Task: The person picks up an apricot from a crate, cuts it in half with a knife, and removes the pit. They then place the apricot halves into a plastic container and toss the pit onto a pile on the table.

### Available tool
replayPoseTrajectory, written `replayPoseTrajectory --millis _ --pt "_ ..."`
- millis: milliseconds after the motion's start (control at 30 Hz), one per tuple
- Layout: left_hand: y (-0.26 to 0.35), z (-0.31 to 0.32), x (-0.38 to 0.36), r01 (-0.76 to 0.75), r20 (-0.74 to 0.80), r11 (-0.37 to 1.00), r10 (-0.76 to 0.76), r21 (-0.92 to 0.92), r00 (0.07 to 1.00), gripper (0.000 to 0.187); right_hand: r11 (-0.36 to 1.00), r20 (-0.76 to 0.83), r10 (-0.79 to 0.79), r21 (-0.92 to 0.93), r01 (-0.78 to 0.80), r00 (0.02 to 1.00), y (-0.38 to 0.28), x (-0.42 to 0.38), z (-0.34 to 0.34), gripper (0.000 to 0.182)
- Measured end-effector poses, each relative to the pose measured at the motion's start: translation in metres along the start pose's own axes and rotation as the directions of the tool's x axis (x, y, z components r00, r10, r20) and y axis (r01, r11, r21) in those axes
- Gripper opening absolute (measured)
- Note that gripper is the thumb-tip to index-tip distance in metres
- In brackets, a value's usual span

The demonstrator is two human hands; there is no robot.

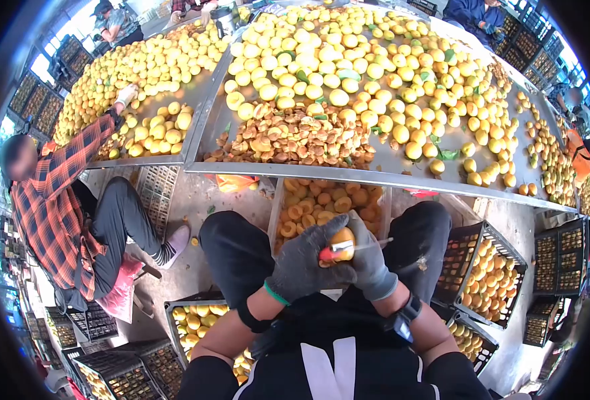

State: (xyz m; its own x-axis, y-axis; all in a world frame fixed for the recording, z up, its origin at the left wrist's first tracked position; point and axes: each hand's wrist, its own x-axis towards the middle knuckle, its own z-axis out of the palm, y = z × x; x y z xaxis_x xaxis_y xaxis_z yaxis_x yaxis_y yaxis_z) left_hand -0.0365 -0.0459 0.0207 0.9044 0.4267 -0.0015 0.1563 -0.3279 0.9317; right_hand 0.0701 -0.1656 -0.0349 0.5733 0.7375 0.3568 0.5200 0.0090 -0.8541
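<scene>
Both my hands meet above my lap, in grey gloves. A yellow apricot sits between them. My left hand, with a green glove cuff, is closed around a small knife whose red handle shows at its fingers. The knife's pale blade, blurred, reaches right across the fruit. Closed on the apricot from the other side is my right hand. How deep the blade sits in the fruit is hard to see. Below the hands, between my knees, a crate holds halved orange apricots.
A metal sorting table spans ahead, heaped with whole apricots and a brown pile of stones or scraps. Black crates of fruit stand right and left. A co-worker in a checked shirt sits at left, one arm over the table.
</scene>
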Motion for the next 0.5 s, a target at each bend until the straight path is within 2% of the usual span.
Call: replayPoseTrajectory --millis 33,67,100,133,167,200,233,267,300,333,400,433,467,500 --pt "0.005 -0.004 -0.002 -0.157 0.051 0.956 0.149 0.248 0.987 0.059 0.999 0.112 -0.043 -0.017 0.046 0.993 -0.012 0.003 -0.011 0.069" --pt "0.007 -0.006 -0.002 -0.310 0.135 0.827 0.280 0.469 0.951 0.069 0.999 0.110 -0.041 -0.015 0.042 0.993 -0.013 0.001 -0.014 0.069" --pt "-0.003 -0.005 0.000 -0.412 0.101 0.739 0.428 0.533 0.898 0.071 0.995 0.214 0.019 0.093 -0.040 0.977 -0.015 -0.002 -0.015 0.070" --pt "-0.003 -0.006 0.001 -0.411 0.102 0.739 0.426 0.534 0.899 0.071 0.973 0.323 0.065 0.188 -0.131 0.944 -0.016 -0.006 -0.015 0.071" --pt "-0.003 -0.008 0.002 -0.500 0.127 0.676 0.522 0.541 0.844 0.069 0.989 0.177 -0.148 0.055 0.140 0.973 -0.013 -0.013 -0.012 0.070" --pt "-0.004 -0.009 0.003 -0.583 0.153 0.602 0.612 0.546 0.776 0.068 0.989 0.177 -0.149 0.053 0.141 0.973 -0.006 -0.017 -0.008 0.070" --pt "-0.008 -0.006 0.005 -0.572 0.120 0.600 0.624 0.559 0.772 0.063 0.984 0.192 0.037 0.165 -0.070 0.981 0.003 -0.020 -0.002 0.072" --pt "-0.010 -0.003 0.006 -0.574 0.121 0.599 0.625 0.558 0.771 0.063 0.922 0.226 0.219 0.270 -0.277 0.949 0.007 -0.023 0.003 0.074" --pt "-0.010 -0.001 0.007 -0.555 0.104 0.642 0.600 0.529 0.793 0.064 0.959 0.071 0.211 0.181 -0.220 0.975 0.004 -0.028 0.011 0.078" --pt "-0.011 0.002 0.008 -0.535 0.088 0.682 0.574 0.499 0.814 0.064 0.959 0.068 0.209 0.178 -0.218 0.975 0.005 -0.028 0.012 0.078" --pt "-0.013 0.011 0.006 -0.519 0.056 0.722 0.559 0.457 0.827 0.066 0.974 -0.104 0.040 -0.218 -0.062 0.994 0.006 -0.030 0.012 0.080" --pt "-0.012 0.014 0.006 -0.475 -0.003 0.791 0.516 0.385 0.857 0.063 0.987 -0.142 0.155 -0.027 -0.161 0.978 0.008 -0.030 0.015 0.083" --pt "-0.011 0.017 0.006 -0.426 -0.055 0.851 0.463 0.306 0.885 0.061 0.986 -0.144 0.158 -0.026 -0.164 0.977 0.009 -0.031 0.017 0.083" --pt "-0.011 0.021 0.006 -0.427 -0.051 0.851 0.463 0.306 0.885 0.061 0.982 -0.197 0.108 -0.133 -0.136 0.974 0.008 -0.029 0.019 0.081"
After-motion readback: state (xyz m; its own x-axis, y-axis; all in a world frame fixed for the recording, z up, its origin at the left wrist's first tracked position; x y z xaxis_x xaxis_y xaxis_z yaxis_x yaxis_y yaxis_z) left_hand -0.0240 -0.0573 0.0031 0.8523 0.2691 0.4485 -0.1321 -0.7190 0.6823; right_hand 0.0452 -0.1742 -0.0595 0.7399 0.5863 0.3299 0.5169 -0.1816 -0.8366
